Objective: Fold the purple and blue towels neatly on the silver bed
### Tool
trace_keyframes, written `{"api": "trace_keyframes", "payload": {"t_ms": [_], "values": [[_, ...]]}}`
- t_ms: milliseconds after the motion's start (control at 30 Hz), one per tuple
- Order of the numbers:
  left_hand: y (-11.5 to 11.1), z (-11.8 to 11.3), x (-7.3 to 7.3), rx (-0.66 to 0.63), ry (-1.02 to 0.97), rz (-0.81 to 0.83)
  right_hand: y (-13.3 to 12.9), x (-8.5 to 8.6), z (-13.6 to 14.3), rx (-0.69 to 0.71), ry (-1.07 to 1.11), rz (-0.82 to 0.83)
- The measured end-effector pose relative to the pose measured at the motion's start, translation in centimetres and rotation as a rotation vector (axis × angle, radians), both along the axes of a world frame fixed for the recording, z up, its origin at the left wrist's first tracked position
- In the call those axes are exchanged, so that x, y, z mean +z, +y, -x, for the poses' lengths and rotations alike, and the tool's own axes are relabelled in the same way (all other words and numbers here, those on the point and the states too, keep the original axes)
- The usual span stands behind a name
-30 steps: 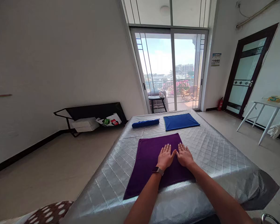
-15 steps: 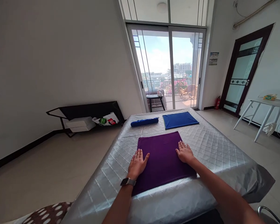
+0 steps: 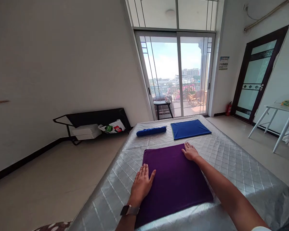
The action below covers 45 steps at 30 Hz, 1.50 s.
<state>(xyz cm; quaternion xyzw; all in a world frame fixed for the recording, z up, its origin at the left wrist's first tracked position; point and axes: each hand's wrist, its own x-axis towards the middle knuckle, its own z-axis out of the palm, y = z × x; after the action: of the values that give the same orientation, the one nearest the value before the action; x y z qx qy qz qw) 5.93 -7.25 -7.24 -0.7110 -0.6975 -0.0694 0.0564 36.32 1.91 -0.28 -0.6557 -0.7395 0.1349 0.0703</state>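
1. The left edge of the purple cloth runs from the near side of the worktop toward the far side. The cloth lies flat at the near part of the silver cover, its far edge running left to right, the right end a little farther off. Foreshortening hides which axis is longer.
2. Beyond it, the blue roll has its long axis left to right; the blue cloth, to the roll's right, is also longer that way.
3. Counted left to right: one blue roll, one purple cloth, one flat blue cloth; one wristwatch, on the left wrist.
4. The left hand is palm down at the purple cloth's left edge, fingers together and pointing away, thumb out to the right, gripping nothing.
5. The right hand is flattened, palm down, at the far right corner, fingers extended away and leftward, gripping nothing; its forearm slants in from the lower right.
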Motion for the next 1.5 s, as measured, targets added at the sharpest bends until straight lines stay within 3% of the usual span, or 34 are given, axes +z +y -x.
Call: {"api": "trace_keyframes", "payload": {"t_ms": [200,333,433,533,700,800,867,967,1167,1267,1367,1500], "values": [[0.3,0.9,-1.3,-0.005,0.009,-0.058,0.1,-1.1,0.0,-0.024,0.009,-0.028],[-0.1,0.9,-0.5,-0.043,0.048,-0.142,0.1,-1.0,0.1,-0.02,0.029,-0.033],[0.0,-0.4,0.7,-0.098,0.048,-0.204,0.2,-1.0,0.2,-0.02,0.038,-0.028],[1.4,-3.8,2.3,-0.191,0.028,-0.164,0.2,-1.0,0.2,-0.021,0.053,-0.023],[5.8,-13.0,4.4,-0.379,-0.023,-0.023,0.0,-1.1,0.1,-0.014,0.055,-0.054],[8.3,-16.9,4.3,-0.416,-0.041,0.006,-0.1,-1.2,0.0,0.011,0.04,-0.06],[9.4,-17.6,3.7,-0.4,-0.035,0.011,-0.1,-1.3,-0.1,0.021,0.031,-0.056],[10.4,-15.4,2.7,-0.338,-0.02,0.027,-0.1,-1.2,0.0,0.004,0.032,-0.057],[11.2,-4.5,2.0,-0.108,0.042,0.081,-0.1,-1.0,0.2,-0.016,0.04,-0.038],[11.2,-0.6,1.8,-0.013,0.042,0.068,0.1,-1.2,0.3,-0.024,0.027,-0.029],[10.9,0.3,1.7,0.038,0.01,0.061,0.3,-1.4,0.2,-0.028,0.009,-0.031],[10.7,-0.5,2.0,0.036,-0.014,0.067,0.4,-1.6,0.1,-0.025,-0.026,-0.03]]}}
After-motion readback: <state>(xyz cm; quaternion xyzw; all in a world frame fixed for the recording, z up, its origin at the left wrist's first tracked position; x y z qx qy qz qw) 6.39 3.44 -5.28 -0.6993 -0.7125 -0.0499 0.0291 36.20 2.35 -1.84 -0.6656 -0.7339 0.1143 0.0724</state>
